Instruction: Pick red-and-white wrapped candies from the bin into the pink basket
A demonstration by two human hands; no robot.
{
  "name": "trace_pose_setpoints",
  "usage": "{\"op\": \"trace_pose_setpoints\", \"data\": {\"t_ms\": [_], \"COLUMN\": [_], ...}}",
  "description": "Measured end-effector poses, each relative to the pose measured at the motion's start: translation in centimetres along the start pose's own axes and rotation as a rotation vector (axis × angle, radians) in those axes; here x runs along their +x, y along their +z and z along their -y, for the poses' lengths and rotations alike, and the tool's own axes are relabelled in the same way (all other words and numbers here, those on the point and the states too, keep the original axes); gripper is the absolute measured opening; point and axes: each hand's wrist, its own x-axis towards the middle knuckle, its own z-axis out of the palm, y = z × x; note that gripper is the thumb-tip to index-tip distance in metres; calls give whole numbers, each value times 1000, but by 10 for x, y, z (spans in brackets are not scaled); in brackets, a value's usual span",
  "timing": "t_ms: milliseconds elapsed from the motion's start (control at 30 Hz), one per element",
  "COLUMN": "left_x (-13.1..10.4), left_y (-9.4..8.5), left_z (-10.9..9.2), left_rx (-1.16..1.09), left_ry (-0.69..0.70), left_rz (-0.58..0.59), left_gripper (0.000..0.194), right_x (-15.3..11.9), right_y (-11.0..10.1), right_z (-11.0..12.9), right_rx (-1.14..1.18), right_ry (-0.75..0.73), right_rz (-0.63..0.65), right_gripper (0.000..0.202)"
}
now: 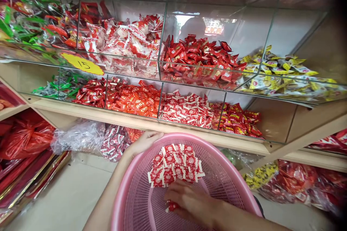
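Observation:
A pink plastic basket with mesh walls is tilted before me, its upper rim near the lower shelf edge. My left hand grips the rim at the upper left, with the fingers partly hidden. Inside the basket lies a pile of small red-and-white wrapped candies. My right hand reaches into the basket just below this pile. Its fingers are curled around a few red-and-white candies, one candy showing under them; how many it holds is hidden.
Glass-divided upper bins hold red candies and yellow-white packets. Lower bins hold matching red-and-white candies and orange-red packets. A yellow price tag hangs on the glass. Bagged goods lie below the shelf at right, a red bag at left.

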Motion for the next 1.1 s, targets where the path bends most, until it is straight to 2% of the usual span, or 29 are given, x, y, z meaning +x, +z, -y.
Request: {"op": "trace_pose_setpoints", "data": {"t_ms": [233, 400, 467, 567, 767, 900, 1100], "left_x": [1, 1, 1, 1, 0, -1, -2], "left_y": [0, -1, -1, -1, 0, 0, 2], "left_z": [2, 2, 1, 0, 0, -3, -9], "left_rx": [40, 47, 58, 64, 26, 9, -4], "left_ry": [9, 18, 25, 22, -17, -14, -19], "left_rz": [-27, -13, -17, -24, -14, -8, -5], "left_gripper": [41, 41, 40, 40, 42, 43, 44], "right_x": [0, 0, 1, -1, -6, 1, 16], "right_y": [9, 12, 6, -14, -56, -63, -61], "right_z": [-7, -3, 1, 2, -22, -33, -29], "right_rx": [-13, -31, -34, -35, -254, -389, -392], "right_ry": [88, 78, 53, 72, 225, 256, 283], "right_rz": [-1, 0, -25, -108, -339, -338, -290], "right_gripper": [26, 18, 17, 20, 21, 23, 19]}}
